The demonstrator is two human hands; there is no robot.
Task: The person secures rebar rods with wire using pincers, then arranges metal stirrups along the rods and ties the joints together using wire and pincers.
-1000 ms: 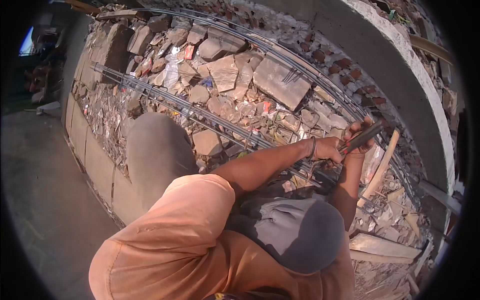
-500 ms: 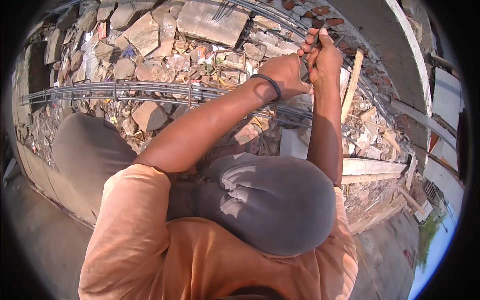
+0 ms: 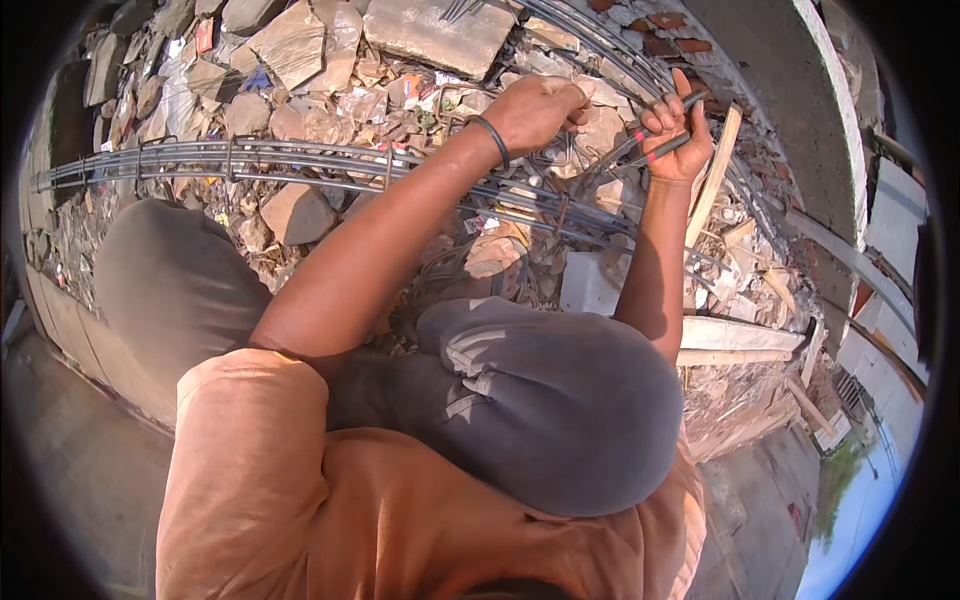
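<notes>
My right hand point(image 3: 678, 140) holds a pair of pliers point(image 3: 668, 148) with black and red handles. The handles are spread apart, and the jaws point down and left over the rubble. To the left, apart from the tool, my left hand point(image 3: 540, 112) has its fingers pinched together; what they hold, if anything, is too small to tell. It wears a black band at the wrist. Below both hands runs a long bundle of steel bars point(image 3: 310, 158) with square ties round it. A second group of bars point(image 3: 600, 50) passes behind the hands.
Broken stone and brick rubble point(image 3: 300, 115) covers the ground. A concrete slab piece point(image 3: 440, 35) lies beyond my left hand. Upright at the right is a wooden strip point(image 3: 715, 175), with planks point(image 3: 745, 335) below it. My knee point(image 3: 560, 400) rises between my arms. A concrete beam point(image 3: 775, 90) curves along the right.
My hands have moved apart, the left one back to the left. The pliers now show with handles spread in my right hand. Over the last second the view has turned and shifted rightward.
</notes>
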